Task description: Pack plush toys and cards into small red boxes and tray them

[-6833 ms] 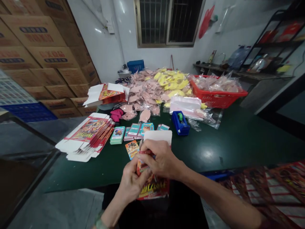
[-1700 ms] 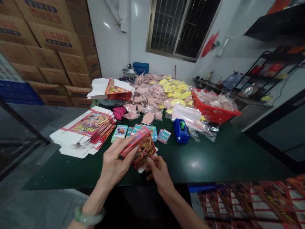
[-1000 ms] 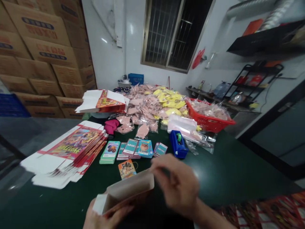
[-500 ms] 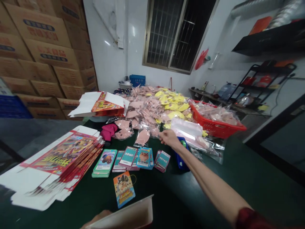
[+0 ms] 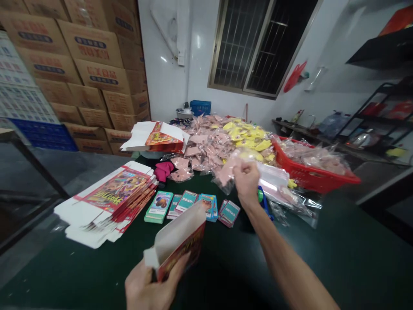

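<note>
Being clamped in the right hand [image 5: 247, 183], a clear plastic bag of pink goods [image 5: 226, 173] is raised over the far part of the table, its body hanging out to the left of the fist. The right fingers are curled tightly together on the bag's upper part, though the exact hold is hidden by the fist. A folded printed carton [image 5: 179, 243], red outside and white inside, is held low at the near left by the left hand [image 5: 145, 286]. Its lower end is gripped between the fingers and thumb, with the fingers closed around it and partly hidden from view.

The carton's long axis is tilted, running from the near left up toward the far right, and its open end is turned up toward the bag. The bag is seen to the far right of that opening and well apart from it, with the bag's lower corner lying closer to the carton than the right fist does.

Just beyond the right wrist, a blue tape dispenser [image 5: 263, 202] is partly hidden. A red plastic basket [image 5: 311, 181] is placed at the far right, while teal cards [image 5: 187, 200] and flat carton blanks [image 5: 112, 200] are laid on the green table [image 5: 338, 254] to the left.
</note>
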A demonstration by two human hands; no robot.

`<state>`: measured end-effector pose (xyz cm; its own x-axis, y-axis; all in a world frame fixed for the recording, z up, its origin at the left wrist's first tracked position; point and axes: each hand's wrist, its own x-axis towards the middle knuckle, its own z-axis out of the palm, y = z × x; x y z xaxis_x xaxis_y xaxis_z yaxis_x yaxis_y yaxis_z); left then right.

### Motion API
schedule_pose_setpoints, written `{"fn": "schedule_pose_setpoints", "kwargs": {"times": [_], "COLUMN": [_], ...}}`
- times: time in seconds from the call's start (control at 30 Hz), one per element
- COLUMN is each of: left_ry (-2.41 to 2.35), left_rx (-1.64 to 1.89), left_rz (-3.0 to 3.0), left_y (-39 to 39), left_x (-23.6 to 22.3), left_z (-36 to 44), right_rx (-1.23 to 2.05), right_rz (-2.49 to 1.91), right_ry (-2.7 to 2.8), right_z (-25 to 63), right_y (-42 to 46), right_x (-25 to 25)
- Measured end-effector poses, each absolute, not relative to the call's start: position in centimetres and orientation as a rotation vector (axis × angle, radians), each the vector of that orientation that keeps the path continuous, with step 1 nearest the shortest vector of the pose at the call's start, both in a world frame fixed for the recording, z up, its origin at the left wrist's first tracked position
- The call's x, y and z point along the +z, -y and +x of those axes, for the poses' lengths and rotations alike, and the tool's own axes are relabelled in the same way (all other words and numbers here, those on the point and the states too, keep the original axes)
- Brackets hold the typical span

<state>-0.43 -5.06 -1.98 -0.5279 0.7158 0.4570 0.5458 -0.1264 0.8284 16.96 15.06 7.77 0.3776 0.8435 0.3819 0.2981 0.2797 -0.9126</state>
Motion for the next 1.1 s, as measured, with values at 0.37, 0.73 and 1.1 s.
{"fn": "schedule_pose_setpoints", "kwargs": {"times": [0.37,0.73,1.1], "left_ry": [-2.039,-1.498,-1.309], "left_rx": [1.791,1.627,1.598], "left_rz": [2.185,1.372,1.225], "left_y": [3.0,3.8,5.3], "left_x": [1.3,2.3,2.2], "left_z": [5.1,3.8,0.8], "right_rx": [0.810,0.519,0.050], "right_rz": [-0.994,-0.963,-0.698], "right_ry": [0.836,1.549,1.918], "right_z": [17.2,16.0,17.8], "right_y": [-4.5,2.3,1.0], "right_x": [9.5,9.7,10.3]}}
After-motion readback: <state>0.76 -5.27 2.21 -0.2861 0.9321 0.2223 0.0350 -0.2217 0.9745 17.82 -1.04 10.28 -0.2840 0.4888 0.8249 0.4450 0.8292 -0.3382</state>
